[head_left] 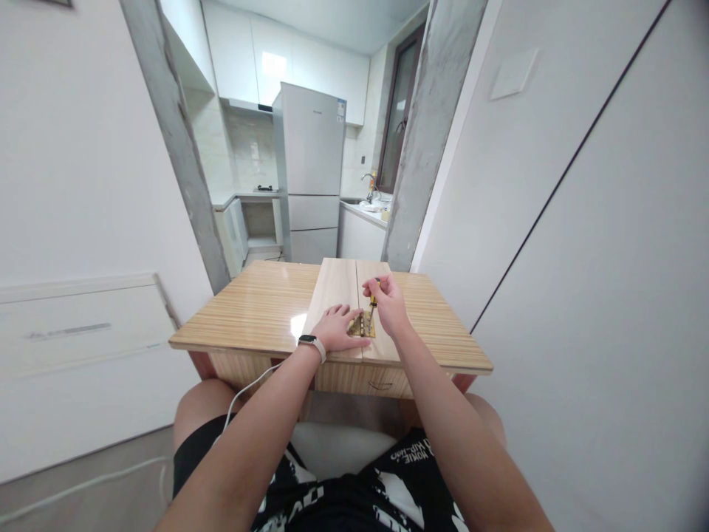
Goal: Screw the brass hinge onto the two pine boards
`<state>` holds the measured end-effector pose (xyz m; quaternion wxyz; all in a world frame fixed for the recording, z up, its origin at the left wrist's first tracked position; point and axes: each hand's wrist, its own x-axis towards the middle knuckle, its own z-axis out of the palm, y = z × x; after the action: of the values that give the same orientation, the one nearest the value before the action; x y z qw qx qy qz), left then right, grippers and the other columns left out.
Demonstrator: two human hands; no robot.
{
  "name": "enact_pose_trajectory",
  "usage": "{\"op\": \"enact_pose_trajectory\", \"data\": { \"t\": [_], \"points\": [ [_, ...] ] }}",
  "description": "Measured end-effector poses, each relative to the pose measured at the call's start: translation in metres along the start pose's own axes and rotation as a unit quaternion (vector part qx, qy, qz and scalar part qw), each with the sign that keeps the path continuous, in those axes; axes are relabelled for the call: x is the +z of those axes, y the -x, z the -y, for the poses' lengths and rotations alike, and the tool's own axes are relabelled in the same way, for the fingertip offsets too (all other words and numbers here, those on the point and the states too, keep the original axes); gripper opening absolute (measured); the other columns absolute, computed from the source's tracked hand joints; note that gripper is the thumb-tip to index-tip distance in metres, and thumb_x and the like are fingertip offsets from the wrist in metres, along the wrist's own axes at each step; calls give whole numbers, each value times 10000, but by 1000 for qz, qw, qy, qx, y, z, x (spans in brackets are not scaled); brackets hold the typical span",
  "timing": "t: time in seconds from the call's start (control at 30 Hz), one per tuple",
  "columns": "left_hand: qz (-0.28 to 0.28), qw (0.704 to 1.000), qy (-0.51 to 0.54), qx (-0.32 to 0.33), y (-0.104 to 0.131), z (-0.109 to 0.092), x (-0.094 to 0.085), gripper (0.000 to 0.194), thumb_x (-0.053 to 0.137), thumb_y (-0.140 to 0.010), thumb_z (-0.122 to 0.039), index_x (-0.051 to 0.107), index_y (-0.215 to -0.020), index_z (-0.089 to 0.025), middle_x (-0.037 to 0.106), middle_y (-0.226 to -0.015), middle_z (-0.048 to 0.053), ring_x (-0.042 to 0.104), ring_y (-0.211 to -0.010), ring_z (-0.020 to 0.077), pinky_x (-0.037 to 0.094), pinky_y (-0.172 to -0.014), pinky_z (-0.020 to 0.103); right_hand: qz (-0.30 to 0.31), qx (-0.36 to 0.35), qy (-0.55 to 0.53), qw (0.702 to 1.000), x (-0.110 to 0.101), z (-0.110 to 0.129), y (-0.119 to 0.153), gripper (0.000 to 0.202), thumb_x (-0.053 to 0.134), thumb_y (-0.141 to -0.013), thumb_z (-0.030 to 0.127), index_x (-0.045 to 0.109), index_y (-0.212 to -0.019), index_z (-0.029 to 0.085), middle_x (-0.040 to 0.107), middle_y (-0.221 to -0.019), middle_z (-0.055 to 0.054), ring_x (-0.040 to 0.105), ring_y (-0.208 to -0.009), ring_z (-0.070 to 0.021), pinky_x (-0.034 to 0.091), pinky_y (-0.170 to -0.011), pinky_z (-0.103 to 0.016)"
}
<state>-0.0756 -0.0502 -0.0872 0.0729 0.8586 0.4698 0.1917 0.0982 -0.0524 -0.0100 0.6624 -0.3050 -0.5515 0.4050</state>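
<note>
Gripping yellow-handled screwdriver, right hand closed; left hand spread, touching brassy metal hinge; pale smooth boards.

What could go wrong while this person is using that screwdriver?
The screwdriver in the right hand points down at the brass hinge, so a slip might jab the left hand pressed close beside it. The hinge spans the seam between two pale boards; if either board shifts, it could end up crooked. No clamp is visible, so steadiness probably depends on that left hand.
</note>
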Motion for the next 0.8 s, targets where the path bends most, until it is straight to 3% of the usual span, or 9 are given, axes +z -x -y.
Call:
{"op": "enact_pose_trajectory", "data": {
  "t": [0.13,0.23,0.33,0.53,0.63,0.8],
  "points": [
    [-1,1000,-1,-3,0,-1,0,1073,570,-747,-976,476,-1601,-334,471,-1629,130,372,-1538,430,278,-1271,582,0,2,-19,1000,3,-1,-1,471,843,-819,598,530,-959,275,703,-855,35,585,-633,-127,459,-618,-286],
    [-1,1000,2,-2,0,-1,0,1071,578,-747,-972,477,-1601,-334,477,-1624,129,372,-1537,431,278,-1270,579,23,9,-24,999,3,-1,-3,452,648,-930,713,603,-988,267,707,-832,4,543,-608,-136,444,-598,-301],
    [1,1000,4,-1,0,-1,-1,1056,595,-753,-955,477,-1600,-336,474,-1628,126,368,-1537,435,281,-1265,577,21,22,-14,999,2,-1,-3,531,538,-961,763,670,-972,248,721,-854,-34,562,-637,-156,462,-612,-321],
    [5,1000,3,-6,0,-2,-2,1039,609,-765,-933,465,-1607,-342,464,-1640,121,352,-1549,429,273,-1268,570,-24,-20,24,999,3,-3,0,425,766,-876,635,577,-947,262,711,-887,-7,624,-745,-155,519,-716,-307],
    [3,1000,1,-5,0,-2,-1,1046,600,-761,-943,472,-1602,-335,467,-1636,124,358,-1544,429,272,-1268,571,-10,-9,-4,1000,3,-4,0,461,814,-843,606,522,-984,278,714,-884,21,609,-682,-138,499,-657,-290],
    [3,1000,3,-3,0,-1,0,1068,587,-749,-964,471,-1602,-331,469,-1633,125,361,-1542,430,268,-1270,576,23,17,-35,999,1,-6,-3,474,567,-975,721,616,-1014,251,722,-836,-18,523,-592,-135,432,-581,-301]
  ]
}}
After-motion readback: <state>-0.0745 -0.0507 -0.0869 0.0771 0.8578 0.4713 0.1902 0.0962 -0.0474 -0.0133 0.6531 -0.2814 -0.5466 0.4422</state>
